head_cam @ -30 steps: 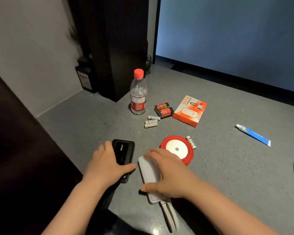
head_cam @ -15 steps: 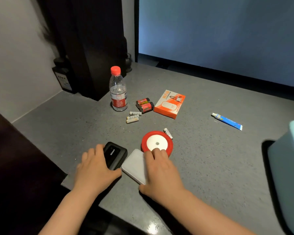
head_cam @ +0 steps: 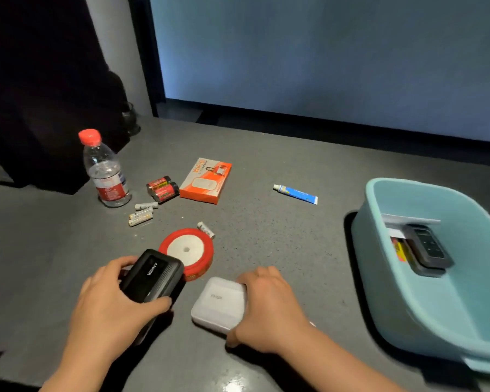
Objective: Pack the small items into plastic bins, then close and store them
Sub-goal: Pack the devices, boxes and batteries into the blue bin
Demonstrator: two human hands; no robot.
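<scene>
My left hand grips a black power bank, lifted slightly over the edge of a red ribbon spool. My right hand grips a white power bank that sits on the grey table. A teal plastic bin stands open at the right, holding a black device and a small box. Loose on the table are two red batteries, several small white batteries, an orange box and a blue tube.
A water bottle with a red cap stands at the left. A dark cabinet rises behind it. The table's front edge runs below my forearms. A blue-grey wall is at the back.
Both hands have closed round the power banks and shifted them right; the black one now overlaps the spool. The view has swung right and the teal bin has come fully into sight.
</scene>
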